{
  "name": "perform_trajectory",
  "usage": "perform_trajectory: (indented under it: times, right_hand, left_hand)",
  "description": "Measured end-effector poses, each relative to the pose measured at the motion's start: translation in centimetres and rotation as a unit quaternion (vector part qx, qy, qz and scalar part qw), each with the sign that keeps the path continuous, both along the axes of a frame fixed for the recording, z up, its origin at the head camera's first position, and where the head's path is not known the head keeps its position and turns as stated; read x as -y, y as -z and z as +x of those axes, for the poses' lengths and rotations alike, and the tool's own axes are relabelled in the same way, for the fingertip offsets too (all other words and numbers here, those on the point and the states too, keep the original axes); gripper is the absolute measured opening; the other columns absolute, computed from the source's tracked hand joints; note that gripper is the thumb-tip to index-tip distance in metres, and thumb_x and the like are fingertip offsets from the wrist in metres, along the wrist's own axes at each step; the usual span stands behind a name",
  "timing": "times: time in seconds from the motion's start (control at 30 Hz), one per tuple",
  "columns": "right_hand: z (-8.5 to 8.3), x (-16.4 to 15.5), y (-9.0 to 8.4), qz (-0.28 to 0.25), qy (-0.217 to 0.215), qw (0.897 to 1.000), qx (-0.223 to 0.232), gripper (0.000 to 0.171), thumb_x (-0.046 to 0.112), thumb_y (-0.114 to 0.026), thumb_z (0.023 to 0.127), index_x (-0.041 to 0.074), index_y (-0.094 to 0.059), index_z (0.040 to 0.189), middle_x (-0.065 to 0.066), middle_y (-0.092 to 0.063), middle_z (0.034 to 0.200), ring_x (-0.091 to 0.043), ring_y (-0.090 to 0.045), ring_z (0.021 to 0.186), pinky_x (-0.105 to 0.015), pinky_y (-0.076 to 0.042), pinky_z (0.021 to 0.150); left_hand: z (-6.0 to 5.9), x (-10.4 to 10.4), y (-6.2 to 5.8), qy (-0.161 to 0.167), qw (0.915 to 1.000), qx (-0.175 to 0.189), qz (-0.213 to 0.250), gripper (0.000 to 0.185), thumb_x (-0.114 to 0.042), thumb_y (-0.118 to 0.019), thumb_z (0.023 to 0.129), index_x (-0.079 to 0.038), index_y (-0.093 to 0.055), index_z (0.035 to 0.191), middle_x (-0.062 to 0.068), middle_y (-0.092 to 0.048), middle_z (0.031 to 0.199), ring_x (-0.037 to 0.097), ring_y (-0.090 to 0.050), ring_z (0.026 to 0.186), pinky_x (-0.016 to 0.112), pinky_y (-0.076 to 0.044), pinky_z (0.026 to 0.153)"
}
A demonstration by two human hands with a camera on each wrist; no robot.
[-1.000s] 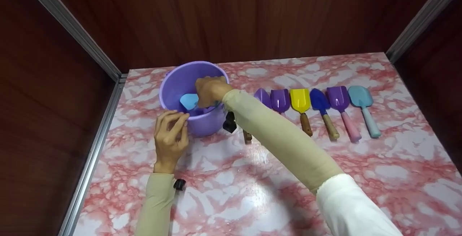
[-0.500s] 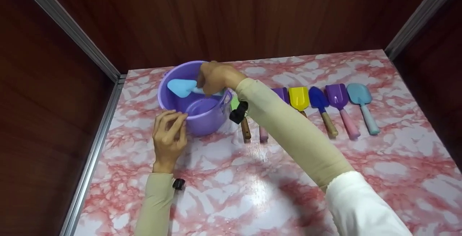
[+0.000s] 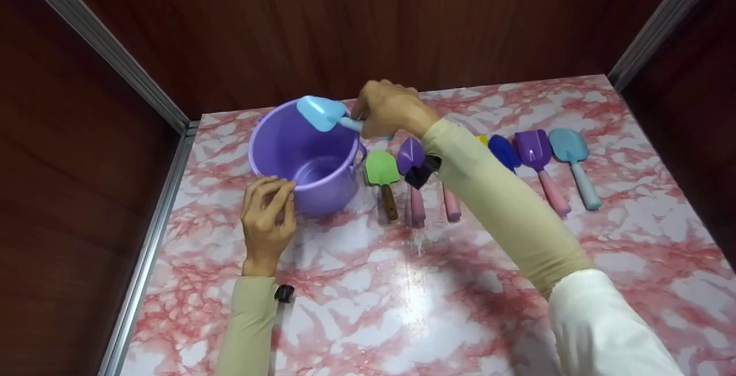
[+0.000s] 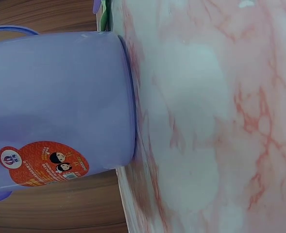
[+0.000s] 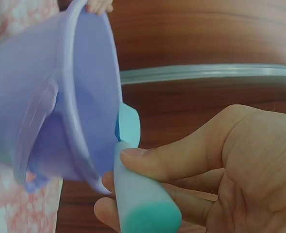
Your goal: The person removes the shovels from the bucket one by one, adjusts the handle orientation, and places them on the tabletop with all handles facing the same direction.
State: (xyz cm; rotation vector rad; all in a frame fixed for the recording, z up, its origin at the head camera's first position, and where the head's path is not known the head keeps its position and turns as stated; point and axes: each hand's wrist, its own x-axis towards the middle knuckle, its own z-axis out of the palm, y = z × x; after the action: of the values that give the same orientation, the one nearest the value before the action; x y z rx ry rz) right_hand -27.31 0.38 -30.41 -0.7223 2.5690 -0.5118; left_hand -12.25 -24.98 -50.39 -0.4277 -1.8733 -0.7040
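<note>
Your right hand (image 3: 391, 108) grasps the handle of a light blue toy shovel (image 3: 322, 113); your fingers (image 5: 172, 160) and thumb are curled around the handle, and the blade points away from them, above the far rim of the purple bucket (image 3: 305, 157). The shovel is in the air and touches nothing else. Your left hand (image 3: 265, 221) is at the near rim of the bucket, with the fingers bent and pinching the rim. The bucket stands upright on the marble-pattern table (image 3: 402, 284), between your two hands.

Just below your right hand, a green shovel (image 3: 382, 177) and a purple shovel (image 3: 411, 175) lie on the table. Further to the right of your fingers lie a dark blue shovel (image 3: 503, 152), another purple shovel (image 3: 540, 163) and a pale blue shovel (image 3: 575, 160), side by side.
</note>
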Motion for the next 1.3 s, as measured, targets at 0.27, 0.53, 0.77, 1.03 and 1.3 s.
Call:
perform_trajectory:
  times: [0.27,0.53,0.77,1.03,1.3]
  right_hand:
    - [0.3,-4.5,0.0,-0.034,0.02,0.999,-0.024,0.049,0.01,-0.074,0.088,0.017,-0.075,0.137,-0.006,-0.077,0.128,-0.021,-0.065,0.102,-0.036,-0.049,0.078]
    - [0.2,-8.8,0.2,-0.06,0.048,0.997,-0.022,0.045,0.011,-0.076,0.094,0.011,-0.072,0.139,-0.013,-0.076,0.132,-0.028,-0.068,0.1,-0.037,-0.055,0.079]
    - [-0.5,-13.5,0.5,-0.103,0.085,0.991,-0.013,0.042,0.013,-0.075,0.1,0.005,-0.07,0.14,-0.02,-0.073,0.135,-0.035,-0.071,0.108,-0.048,-0.063,0.095]
    - [-1.0,-18.6,1.9,-0.124,0.137,0.983,-0.016,0.045,0.011,-0.075,0.099,0.007,-0.068,0.143,-0.025,-0.07,0.137,-0.035,-0.071,0.104,-0.02,-0.062,0.074]
    - [-1.2,-22.8,3.6,-0.114,0.163,0.979,-0.037,0.047,0.014,-0.074,0.099,0.004,-0.066,0.145,-0.029,-0.067,0.14,-0.042,-0.07,0.11,-0.023,-0.064,0.076]
  left_hand:
    - [-0.3,-0.2,0.4,-0.001,0.9999,-0.013,0.003,0.023,-0.003,-0.075,0.09,-0.005,-0.083,0.112,0.018,-0.076,0.104,0.041,-0.068,0.107,0.04,-0.054,0.109]
    - [-0.4,0.0,0.2,0.001,0.9999,-0.011,0.005,0.021,-0.007,-0.073,0.095,-0.006,-0.083,0.112,0.018,-0.076,0.105,0.04,-0.068,0.108,0.04,-0.055,0.106]
    - [-0.2,0.1,0.1,-0.003,0.9999,-0.014,0.01,0.021,-0.008,-0.073,0.094,-0.007,-0.084,0.112,0.017,-0.076,0.104,0.04,-0.068,0.107,0.039,-0.055,0.107]
    - [-0.2,0.0,0.0,0.003,0.9999,-0.01,0.011,0.02,-0.009,-0.072,0.096,-0.007,-0.084,0.112,0.016,-0.076,0.105,0.04,-0.068,0.107,0.041,-0.054,0.107]
    - [0.0,-0.2,-0.1,-0.004,0.9995,-0.016,0.027,0.02,-0.005,-0.074,0.09,-0.006,-0.084,0.107,0.017,-0.075,0.102,0.041,-0.067,0.105,0.041,-0.054,0.106]
